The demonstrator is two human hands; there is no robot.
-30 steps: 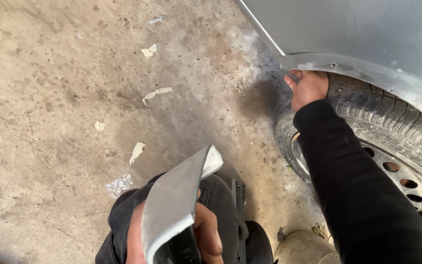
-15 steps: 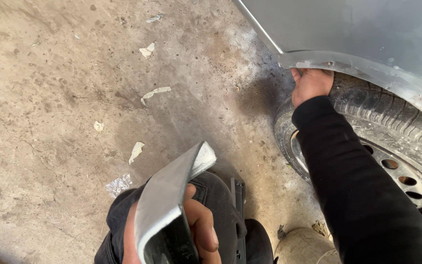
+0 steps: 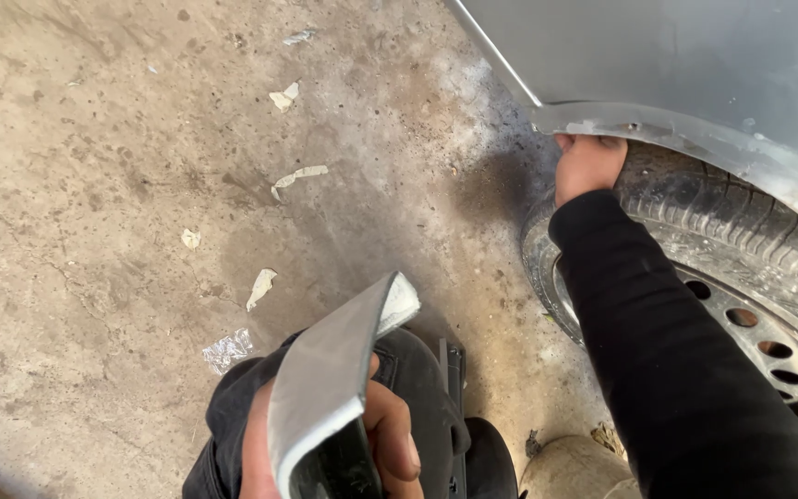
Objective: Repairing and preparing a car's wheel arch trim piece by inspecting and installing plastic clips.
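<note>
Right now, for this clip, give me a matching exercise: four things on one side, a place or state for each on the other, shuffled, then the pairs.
Things:
1. left hand
2. right hand
3. tyre
4. paper scraps

Places or states:
A. scattered on the concrete floor
B. under the grey wheel arch
C. grips a curved grey panel strip
D. fingers tucked up behind the arch's front edge

Pairs: 1-C, 2-D, 3-B, 4-A

Long black sleeve (image 3: 667, 351) on right arm; dark trousers (image 3: 417, 388).
</note>
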